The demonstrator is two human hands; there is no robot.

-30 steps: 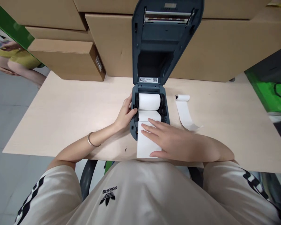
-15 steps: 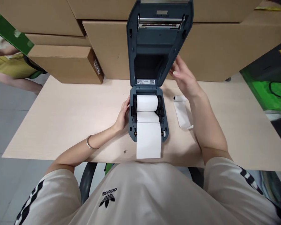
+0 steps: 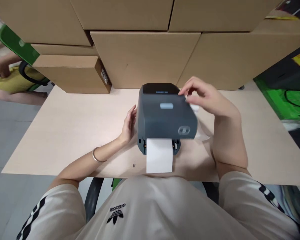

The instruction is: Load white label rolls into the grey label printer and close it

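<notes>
A dark grey label printer stands on the table in front of me, its lid lowered over the base but still raised at the front. From its front edge hangs a strip of white label paper. My right hand is at the lid's right edge, fingertips touching its top and the thumb apart from the fingers. Along the printer's left side, my left hand lies with its fingers loosely extended. The roll inside is hidden by the lid. Partly behind my right arm lies a loose piece of white paper.
Stacked cardboard boxes line the back of the table. A smaller carton sits at the back left. Another person is seated at far left by a green chair. A small dark bit lies near the front edge.
The printer's lid has swung down from upright towards the base, covering the paper roll. My right hand has come down and forward with it. My left hand has stayed nearly in place.
</notes>
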